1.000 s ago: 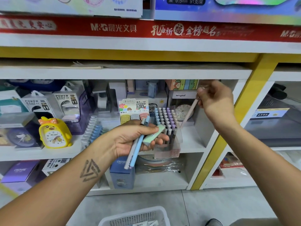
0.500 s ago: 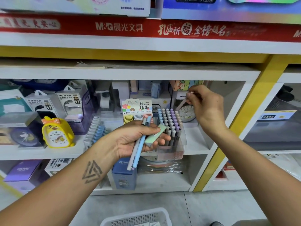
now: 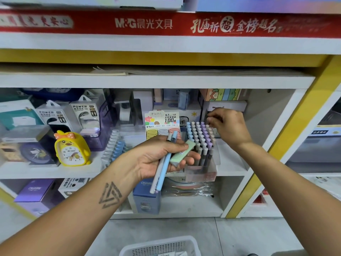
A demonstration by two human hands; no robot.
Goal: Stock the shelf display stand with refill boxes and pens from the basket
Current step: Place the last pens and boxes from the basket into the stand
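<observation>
The clear display stand [image 3: 203, 173] sits on the middle shelf, with rows of upright pens [image 3: 198, 139] in blue, beige and purple and refill boxes [image 3: 162, 131] under a header card. My left hand [image 3: 155, 157], palm up in front of the stand, holds a grey and a light-blue pen [image 3: 162, 174] and a green refill box [image 3: 181, 154]. My right hand [image 3: 228, 126] hovers over the stand's back right corner, fingertips curled down onto a beige pen top among the others. The white basket [image 3: 160, 246] is on the floor below.
A yellow duck clock [image 3: 71, 148] and power bank packs [image 3: 55, 117] stand left of the stand. Loose rows of pens [image 3: 115, 145] lie between them. Boxes [image 3: 225, 106] fill the shelf's back. A yellow post [image 3: 287, 135] bounds the bay on the right.
My right hand has brought the pinkish pen down from beside the stand into its back right corner. The pen now stands among the others. My left hand has kept its load still.
</observation>
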